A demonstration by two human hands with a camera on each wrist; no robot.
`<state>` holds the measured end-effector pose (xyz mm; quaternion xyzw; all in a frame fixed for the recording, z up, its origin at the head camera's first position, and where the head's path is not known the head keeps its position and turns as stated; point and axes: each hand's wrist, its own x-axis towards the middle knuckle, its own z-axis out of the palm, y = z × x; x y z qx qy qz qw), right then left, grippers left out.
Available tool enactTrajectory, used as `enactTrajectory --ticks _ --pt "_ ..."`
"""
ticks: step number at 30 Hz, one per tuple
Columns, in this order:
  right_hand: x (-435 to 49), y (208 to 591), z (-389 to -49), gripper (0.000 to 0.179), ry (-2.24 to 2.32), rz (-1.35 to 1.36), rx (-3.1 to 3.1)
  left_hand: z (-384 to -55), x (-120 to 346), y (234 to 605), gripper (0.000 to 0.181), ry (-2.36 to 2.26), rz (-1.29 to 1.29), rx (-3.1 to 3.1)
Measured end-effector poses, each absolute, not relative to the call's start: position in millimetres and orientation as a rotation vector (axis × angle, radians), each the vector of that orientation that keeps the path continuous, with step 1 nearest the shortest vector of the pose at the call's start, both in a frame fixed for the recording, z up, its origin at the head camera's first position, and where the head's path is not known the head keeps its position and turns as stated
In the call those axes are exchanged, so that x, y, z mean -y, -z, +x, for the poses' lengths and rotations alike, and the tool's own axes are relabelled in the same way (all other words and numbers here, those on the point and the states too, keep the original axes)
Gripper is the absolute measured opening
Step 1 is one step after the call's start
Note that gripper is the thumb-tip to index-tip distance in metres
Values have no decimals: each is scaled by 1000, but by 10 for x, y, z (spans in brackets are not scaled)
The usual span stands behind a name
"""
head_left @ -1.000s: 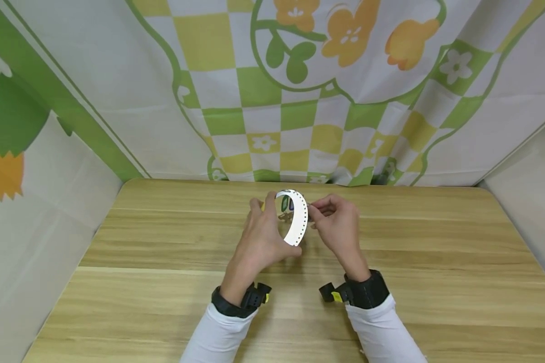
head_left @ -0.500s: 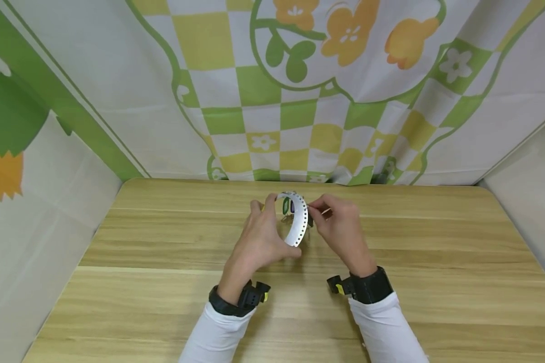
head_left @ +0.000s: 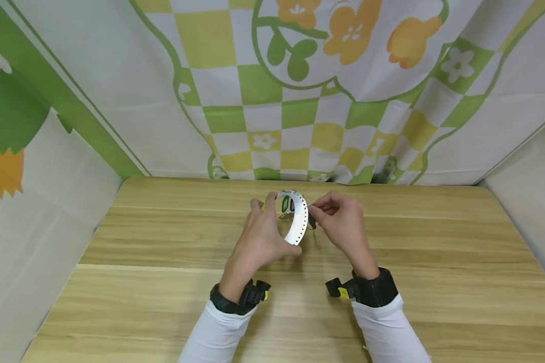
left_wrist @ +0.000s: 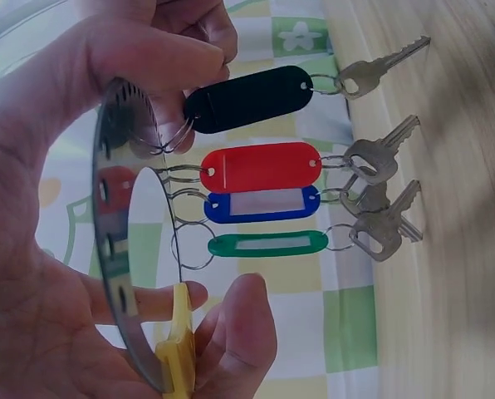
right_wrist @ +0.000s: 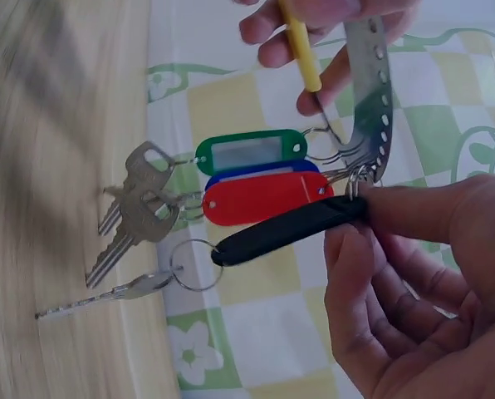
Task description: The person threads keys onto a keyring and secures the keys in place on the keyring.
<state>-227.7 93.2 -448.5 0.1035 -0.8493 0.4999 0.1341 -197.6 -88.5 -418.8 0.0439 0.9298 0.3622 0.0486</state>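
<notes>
My left hand [head_left: 261, 239] grips a curved metal band [head_left: 300, 224] with a row of small holes along its edge. A yellow end piece [left_wrist: 178, 345] sits on the band by the left fingers. On the band hang a green key tag [left_wrist: 268, 243], a blue key tag [left_wrist: 267, 204] and a red key tag [left_wrist: 261, 168], each on a wire ring with a key [left_wrist: 374, 156]. My right hand [head_left: 342, 219] pinches a black key tag [right_wrist: 285, 235] at its upper end, beside the ring there. That ring is right at the band's edge, and a key [right_wrist: 144, 284] dangles from the tag's other end.
The work is held over the far middle of a wooden table [head_left: 163, 292]. Behind the table's back edge hangs a patterned green, yellow and white cloth [head_left: 259, 118]. Pale side panels [head_left: 533, 201] flank the table.
My right hand has shifted slightly right, and the black key tag shows more below its fingers. The left hand keeps the band almost in place.
</notes>
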Motion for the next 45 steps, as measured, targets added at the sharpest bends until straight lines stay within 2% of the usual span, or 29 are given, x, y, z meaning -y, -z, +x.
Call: enactTrajectory --ticks 5,12,26,36,45 --pt "-938 4473 -2282 7 -1674 256 2444 -1976 885 4191 128 -1097 139 -2838" --pt "-995 4441 -2301 8 -1845 332 2445 -1979 890 4191 128 -1096 130 -2836" --pt "-1027 4447 -2320 15 -1696 498 2601 -1987 891 4204 129 -1106 146 -2847" --pt "-1077 4496 -2350 17 -1833 447 2630 -1987 889 4215 128 -1116 167 -2849" --pt "-1099 4508 -2366 22 -1847 522 2698 -1988 886 4209 128 -1114 163 -2846"
